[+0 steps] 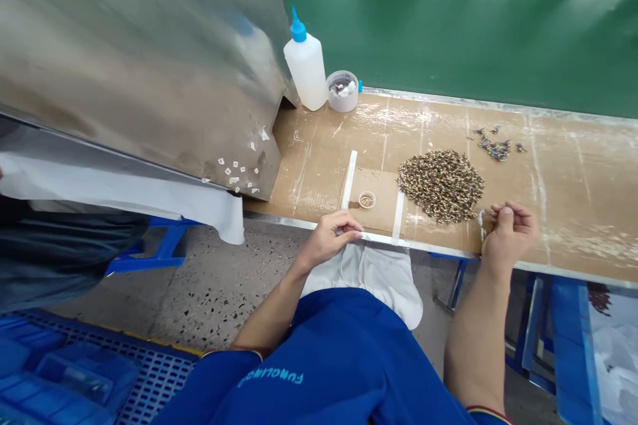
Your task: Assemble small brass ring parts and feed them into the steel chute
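My left hand [335, 237] is at the table's front edge, its thumb and fingertips brought together; whatever they may pinch is too small to make out. Just beyond it, a small round clear cup [367, 200] with a little liquid or residue stands on a taped square of cardboard [381, 216]. A large heap of tiny brass-and-dark metal parts [441, 186] lies between my hands. My right hand [511, 232] hovers by the front edge to the right of the heap, its fingers curled in against the thumb. Anything inside them is hidden.
A squeeze bottle with a blue tip [305, 70] and a round tub [343, 91] stand at the back left, beside a large metal housing [199, 80]. Several blue-tipped parts [496, 147] lie behind the heap. A green conveyor belt [448, 33] runs along the back.
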The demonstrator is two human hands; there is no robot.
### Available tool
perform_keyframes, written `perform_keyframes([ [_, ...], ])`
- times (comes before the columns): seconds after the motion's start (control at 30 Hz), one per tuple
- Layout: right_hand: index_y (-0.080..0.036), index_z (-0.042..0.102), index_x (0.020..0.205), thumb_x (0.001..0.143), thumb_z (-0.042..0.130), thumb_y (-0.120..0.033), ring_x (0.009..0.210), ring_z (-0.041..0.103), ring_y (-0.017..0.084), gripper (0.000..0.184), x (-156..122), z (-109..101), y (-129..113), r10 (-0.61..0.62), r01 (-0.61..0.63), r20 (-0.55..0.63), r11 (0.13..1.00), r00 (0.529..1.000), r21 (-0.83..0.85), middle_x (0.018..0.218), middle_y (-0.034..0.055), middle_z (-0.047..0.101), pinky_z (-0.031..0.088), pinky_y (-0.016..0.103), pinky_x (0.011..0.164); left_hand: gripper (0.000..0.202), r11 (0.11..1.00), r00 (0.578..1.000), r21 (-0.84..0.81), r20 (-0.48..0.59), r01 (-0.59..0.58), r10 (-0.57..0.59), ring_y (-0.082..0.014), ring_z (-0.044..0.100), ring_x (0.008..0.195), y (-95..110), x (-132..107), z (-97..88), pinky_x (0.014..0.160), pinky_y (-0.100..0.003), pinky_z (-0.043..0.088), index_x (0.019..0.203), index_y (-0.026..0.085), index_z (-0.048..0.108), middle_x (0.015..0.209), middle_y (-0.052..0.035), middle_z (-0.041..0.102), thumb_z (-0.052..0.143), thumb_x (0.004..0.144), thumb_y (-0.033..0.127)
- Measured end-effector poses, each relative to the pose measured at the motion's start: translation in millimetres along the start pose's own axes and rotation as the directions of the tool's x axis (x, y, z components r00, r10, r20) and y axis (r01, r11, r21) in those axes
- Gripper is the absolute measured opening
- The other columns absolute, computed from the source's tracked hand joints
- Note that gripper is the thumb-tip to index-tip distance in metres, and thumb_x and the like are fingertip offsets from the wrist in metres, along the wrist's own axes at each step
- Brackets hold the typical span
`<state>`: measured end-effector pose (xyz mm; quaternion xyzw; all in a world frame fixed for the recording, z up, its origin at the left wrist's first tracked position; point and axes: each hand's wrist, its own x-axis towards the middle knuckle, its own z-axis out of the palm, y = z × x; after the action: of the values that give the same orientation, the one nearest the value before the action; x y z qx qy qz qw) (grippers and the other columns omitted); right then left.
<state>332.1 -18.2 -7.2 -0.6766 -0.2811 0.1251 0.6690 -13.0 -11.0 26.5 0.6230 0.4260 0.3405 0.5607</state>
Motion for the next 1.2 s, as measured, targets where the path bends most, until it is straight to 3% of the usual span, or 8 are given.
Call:
perform_keyframes([
  [0.23,-0.022,0.059,0.084,0.075,0.071,-0.056,0.057,0.058,0.011,0.038,-4.8,1.4,-11.0,0.008,0.001,0.113,0.997,0.994,-0.08,0.069,-0.0032,0.064,0.049,0.025,0.055,0.044,0.985,0.991,-0.157,0.1,-0.078,0.094,-0.0143,0.059,0.067,-13.6,19.7,2.8,0.061,-0.025,0.046,0.073,0.014,0.072,0.072,-0.0064,0.065,0.074,0.081,0.057],
  [0.43,-0.022,0.056,0.089,0.086,0.064,-0.053,0.061,0.058,0.014,0.032,-46.7,14.4,-31.5,-0.206,0.201,-0.031,0.972,0.978,-0.124,0.072,-0.0015,0.06,0.05,0.029,0.061,0.048,0.972,0.993,-0.229,0.086,-0.058,0.079,-0.0121,0.061,0.057,-19.4,19.7,5.0,0.053,-0.024,0.052,0.073,0.014,0.071,0.073,-0.0068,0.067,0.069,0.084,0.06],
  [0.53,-0.022,0.059,0.095,0.093,0.058,-0.046,0.066,0.062,0.015,0.024,-79.8,31.2,-41.2,-0.242,0.264,0.16,0.956,0.957,-0.129,0.078,0.0001,0.063,0.053,0.031,0.065,0.048,0.96,0.995,-0.28,0.102,0.024,0.005,-0.0107,0.062,0.052,-22.6,17.3,5.6,0.05,-0.023,0.053,0.074,0.012,0.07,0.072,-0.0062,0.068,0.073,0.081,0.06],
  [0.63,-0.023,0.063,0.105,0.094,0.06,-0.035,0.077,0.066,0.017,0.017,-99.2,55.5,-45.5,-0.202,0.287,0.553,0.955,0.808,-0.07,0.088,0.0035,0.069,0.055,0.032,0.072,0.05,0.945,0.992,-0.31,0.105,0.101,-0.072,-0.0132,0.066,0.056,-25.1,16.3,5.7,0.054,-0.024,0.057,0.077,0.012,0.069,0.07,-0.006,0.069,0.076,0.078,0.061],
  [0.77,-0.023,0.065,0.11,0.092,0.063,-0.028,0.073,0.063,0.015,0.018,-103.1,86.5,-44.8,-0.236,0.329,0.72,0.944,0.653,0.011,0.091,0.0033,0.069,0.054,0.03,0.067,0.047,0.931,0.988,-0.336,0.115,0.139,-0.106,-0.0146,0.07,0.061,-26.0,16.4,5.7,0.059,-0.024,0.06,0.083,0.011,0.07,0.074,-0.0064,0.071,0.078,0.077,0.057],
  [0.87,-0.022,0.068,0.098,0.093,0.064,-0.026,0.071,0.061,0.015,0.008,-102.3,97.8,-44.1,-0.243,0.338,0.757,0.94,0.607,0.03,0.088,0.003,0.067,0.051,0.028,0.062,0.046,0.921,0.985,-0.357,0.128,0.154,-0.115,-0.0147,0.071,0.063,-25.3,17.2,5.5,0.06,-0.023,0.06,0.086,0.011,0.069,0.072,-0.0056,0.071,0.078,0.078,0.056],
  [1.03,-0.024,0.072,0.088,0.093,0.063,-0.024,0.089,0.064,0.019,0.01,-104.1,101.0,-44.4,-0.289,0.393,0.751,0.919,0.594,0.043,0.097,0.0055,0.065,0.054,0.033,0.07,0.044,0.909,0.986,-0.393,0.145,0.138,-0.087,-0.0139,0.07,0.063,-23.8,20.5,3.5,0.06,-0.022,0.06,0.087,0.012,0.068,0.071,-0.0051,0.071,0.077,0.08,0.055],
  [1.2,-0.025,0.072,0.089,0.094,0.061,-0.022,0.093,0.063,0.02,0.012,-105.8,109.4,-47.6,-0.349,0.491,0.796,0.868,0.494,0.076,0.108,0.0072,0.064,0.055,0.038,0.079,0.044,0.907,0.985,-0.397,0.145,0.14,-0.088,-0.012,0.067,0.058,-23.1,21.1,3.2,0.056,-0.021,0.058,0.085,0.012,0.066,0.068,-0.0039,0.07,0.078,0.079,0.055],
])
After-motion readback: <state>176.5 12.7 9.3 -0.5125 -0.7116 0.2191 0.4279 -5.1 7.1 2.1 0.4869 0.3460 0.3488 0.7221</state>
